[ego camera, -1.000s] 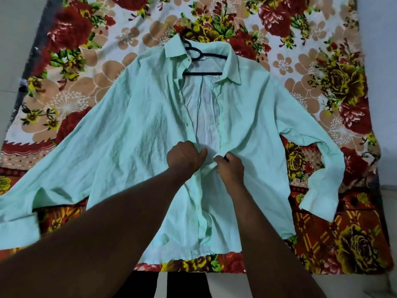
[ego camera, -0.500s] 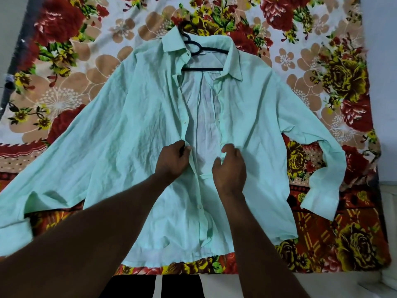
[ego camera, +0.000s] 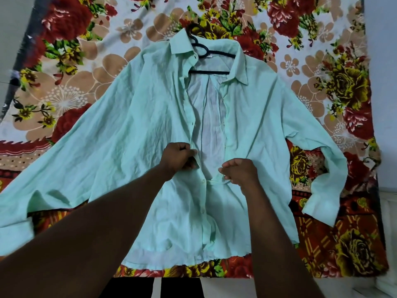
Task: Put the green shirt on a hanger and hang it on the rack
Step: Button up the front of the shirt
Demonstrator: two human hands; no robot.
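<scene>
Both hands have climbed the placket | left hand (ego camera: 179, 157) and right hand (ego camera: 238, 171) pinch facing edges of green shirt (ego camera: 133, 136), flat on bed, hanger (ego camera: 209, 61) inside | placket runs lengthwise between them.

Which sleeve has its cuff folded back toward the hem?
The sleeve on the person's right: it bends at the elbow, cuff pointing back toward the hem. The other sleeve lies stretched out.

Shirt (ego camera: 133, 147) lies on bedsheet (ego camera: 322, 87), hanger (ego camera: 206, 61) seemingly inside collar.
</scene>
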